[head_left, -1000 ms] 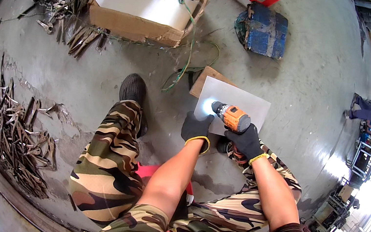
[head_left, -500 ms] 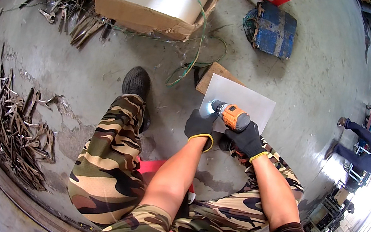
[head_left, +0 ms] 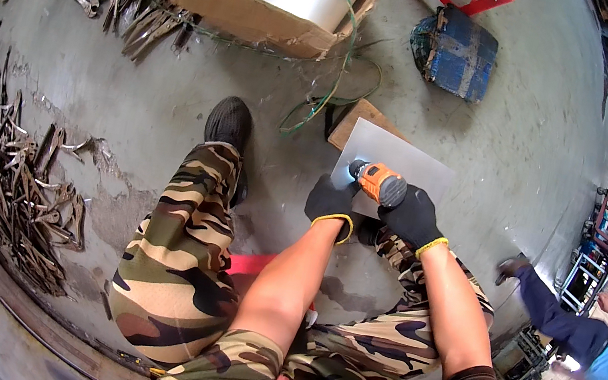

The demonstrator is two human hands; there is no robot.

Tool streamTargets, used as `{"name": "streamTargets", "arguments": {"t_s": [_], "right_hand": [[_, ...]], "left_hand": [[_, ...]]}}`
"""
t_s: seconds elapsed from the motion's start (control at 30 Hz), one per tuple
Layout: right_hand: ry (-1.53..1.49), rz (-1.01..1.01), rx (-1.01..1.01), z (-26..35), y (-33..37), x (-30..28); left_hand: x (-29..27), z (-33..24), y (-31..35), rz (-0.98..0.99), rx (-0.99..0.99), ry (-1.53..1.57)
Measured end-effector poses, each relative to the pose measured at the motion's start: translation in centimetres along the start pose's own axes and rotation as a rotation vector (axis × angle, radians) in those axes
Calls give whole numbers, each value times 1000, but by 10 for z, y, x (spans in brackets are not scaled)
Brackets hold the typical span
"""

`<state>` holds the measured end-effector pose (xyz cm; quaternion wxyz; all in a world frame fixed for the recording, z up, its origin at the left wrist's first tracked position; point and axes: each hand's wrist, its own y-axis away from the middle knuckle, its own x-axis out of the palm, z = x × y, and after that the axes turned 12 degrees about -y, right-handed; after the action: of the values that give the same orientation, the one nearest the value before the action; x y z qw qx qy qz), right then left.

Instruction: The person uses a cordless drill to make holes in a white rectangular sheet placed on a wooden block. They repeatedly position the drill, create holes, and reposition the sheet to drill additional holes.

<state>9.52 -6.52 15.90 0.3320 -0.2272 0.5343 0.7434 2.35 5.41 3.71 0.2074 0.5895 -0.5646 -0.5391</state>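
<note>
My right hand (head_left: pixel 411 212), in a black glove with a yellow cuff, grips an orange and black cordless drill (head_left: pixel 381 184). The drill's nose points left, and its lamp throws a bright spot on a thin pale sheet (head_left: pixel 407 159). My left hand (head_left: pixel 330 199), gloved alike, is closed at the near left edge of that sheet, close to the drill's chuck; its fingertips are partly hidden. Under the sheet's far left part is a wooden block (head_left: pixel 366 121). The drill's tip is too small to make out.
Beyond, a cardboard box (head_left: pixel 245 17) holds pale sheets, with a green cable (head_left: pixel 338 74) trailing from it. A blue taped bundle (head_left: pixel 462 55) lies near a red frame (head_left: pixel 480 0). Metal pieces (head_left: pixel 25 181) are heaped at left. A person (head_left: pixel 579 336) is at far right.
The drill stands more upright, and my right hand has shifted slightly right. My left hand stays at the sheet's edge. The person at right has moved nearer along the floor.
</note>
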Motion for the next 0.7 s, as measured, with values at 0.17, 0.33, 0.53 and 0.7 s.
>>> {"name": "streamTargets", "arguments": {"t_s": [0.17, 0.33, 0.53, 0.7], "right_hand": [[81, 53, 26, 14, -13, -15], [219, 109, -67, 7, -29, -21], [227, 120, -84, 13, -36, -29], [285, 158, -8, 24, -48, -39]], "left_hand": [[0, -3, -1, 39, -28, 3], [-1, 0, -4, 69, -24, 29], [5, 3, -5, 39, 6, 62], [10, 3, -7, 48, -12, 62]]}}
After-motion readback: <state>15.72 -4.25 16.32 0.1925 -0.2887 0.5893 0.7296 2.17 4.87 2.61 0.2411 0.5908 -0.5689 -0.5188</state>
